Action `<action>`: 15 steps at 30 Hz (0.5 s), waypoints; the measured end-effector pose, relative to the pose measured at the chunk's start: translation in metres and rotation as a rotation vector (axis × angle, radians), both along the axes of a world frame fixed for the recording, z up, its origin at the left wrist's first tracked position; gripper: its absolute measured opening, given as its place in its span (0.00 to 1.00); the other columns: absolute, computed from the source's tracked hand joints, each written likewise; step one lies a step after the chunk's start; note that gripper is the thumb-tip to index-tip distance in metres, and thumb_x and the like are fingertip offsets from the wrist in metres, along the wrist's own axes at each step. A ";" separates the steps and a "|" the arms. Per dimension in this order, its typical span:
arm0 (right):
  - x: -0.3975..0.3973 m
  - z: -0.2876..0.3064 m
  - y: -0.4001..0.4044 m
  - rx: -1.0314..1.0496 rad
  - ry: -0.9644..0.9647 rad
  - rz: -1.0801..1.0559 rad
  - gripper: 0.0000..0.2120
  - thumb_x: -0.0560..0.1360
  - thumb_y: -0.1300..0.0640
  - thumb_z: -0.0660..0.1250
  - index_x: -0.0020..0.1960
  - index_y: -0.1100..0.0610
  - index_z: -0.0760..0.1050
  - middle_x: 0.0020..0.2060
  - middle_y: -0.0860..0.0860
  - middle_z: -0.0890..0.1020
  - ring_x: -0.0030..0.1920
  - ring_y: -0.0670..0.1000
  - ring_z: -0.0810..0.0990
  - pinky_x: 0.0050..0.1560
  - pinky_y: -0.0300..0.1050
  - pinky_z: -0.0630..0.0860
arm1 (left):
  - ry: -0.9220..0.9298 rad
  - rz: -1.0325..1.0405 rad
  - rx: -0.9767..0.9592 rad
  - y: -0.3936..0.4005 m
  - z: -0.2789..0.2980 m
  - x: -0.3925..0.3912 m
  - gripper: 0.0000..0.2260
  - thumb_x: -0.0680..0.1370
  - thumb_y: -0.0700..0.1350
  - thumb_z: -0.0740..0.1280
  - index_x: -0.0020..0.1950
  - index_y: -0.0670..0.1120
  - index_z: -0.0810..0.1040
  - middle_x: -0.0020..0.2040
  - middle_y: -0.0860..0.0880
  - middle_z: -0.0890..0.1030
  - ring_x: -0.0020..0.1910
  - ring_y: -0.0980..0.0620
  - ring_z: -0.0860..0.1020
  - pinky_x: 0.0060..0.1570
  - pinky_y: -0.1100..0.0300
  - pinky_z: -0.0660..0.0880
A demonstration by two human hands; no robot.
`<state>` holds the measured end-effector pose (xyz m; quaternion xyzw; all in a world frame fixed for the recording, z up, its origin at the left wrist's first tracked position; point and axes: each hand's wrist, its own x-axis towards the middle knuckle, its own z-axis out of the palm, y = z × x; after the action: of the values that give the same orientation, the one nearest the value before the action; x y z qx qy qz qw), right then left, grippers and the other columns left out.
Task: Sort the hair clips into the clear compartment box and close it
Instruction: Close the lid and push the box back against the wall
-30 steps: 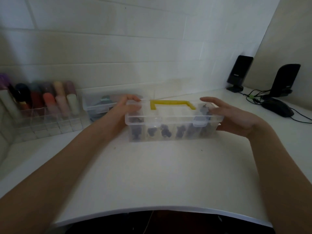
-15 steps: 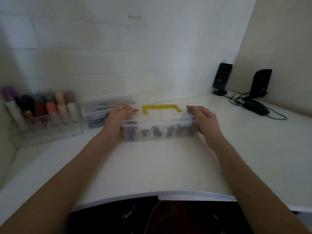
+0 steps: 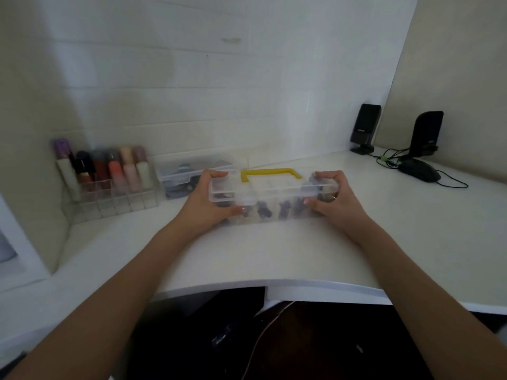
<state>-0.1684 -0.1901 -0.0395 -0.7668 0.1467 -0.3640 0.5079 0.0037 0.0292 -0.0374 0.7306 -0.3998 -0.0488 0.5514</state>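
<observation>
The clear compartment box sits on the white desk with its lid down and a yellow handle on top. Dark purple hair clips show through its front wall. My left hand grips the box's left end, fingers curled over the lid and thumb on the front near a latch. My right hand grips the right end the same way, thumb pressing the front.
A second clear box with grey items stands behind the left hand. An acrylic organiser holds several lipsticks at the left. Two black speakers and a black mouse with cables lie at the right. The desk's front edge is near me.
Both hands have closed in on the box ends, and their thumbs have moved onto the front wall. The view has pulled back from the desk.
</observation>
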 end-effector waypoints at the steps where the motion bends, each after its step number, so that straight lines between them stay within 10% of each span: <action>1: 0.000 -0.001 0.000 0.002 -0.008 -0.001 0.26 0.66 0.67 0.75 0.60 0.60 0.69 0.56 0.45 0.76 0.43 0.32 0.79 0.41 0.29 0.76 | 0.014 -0.010 -0.008 0.000 0.001 -0.002 0.34 0.50 0.61 0.76 0.50 0.65 0.64 0.53 0.61 0.72 0.51 0.53 0.78 0.49 0.56 0.78; 6: -0.001 -0.002 0.001 0.022 -0.010 -0.001 0.26 0.66 0.66 0.76 0.59 0.59 0.69 0.54 0.44 0.77 0.45 0.37 0.79 0.43 0.32 0.77 | 0.086 0.007 -0.076 -0.002 0.003 -0.012 0.34 0.54 0.56 0.80 0.53 0.59 0.66 0.49 0.54 0.76 0.37 0.57 0.77 0.31 0.66 0.76; 15: 0.002 -0.003 0.000 0.021 -0.007 -0.037 0.26 0.66 0.66 0.76 0.59 0.59 0.67 0.59 0.49 0.76 0.46 0.39 0.78 0.42 0.32 0.76 | 0.055 0.096 -0.069 -0.005 -0.003 -0.010 0.27 0.58 0.54 0.78 0.50 0.61 0.68 0.45 0.52 0.79 0.29 0.53 0.76 0.31 0.57 0.76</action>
<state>-0.1662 -0.1899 -0.0429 -0.7573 0.1629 -0.3745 0.5096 -0.0067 0.0239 -0.0403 0.7279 -0.3504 -0.0288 0.5887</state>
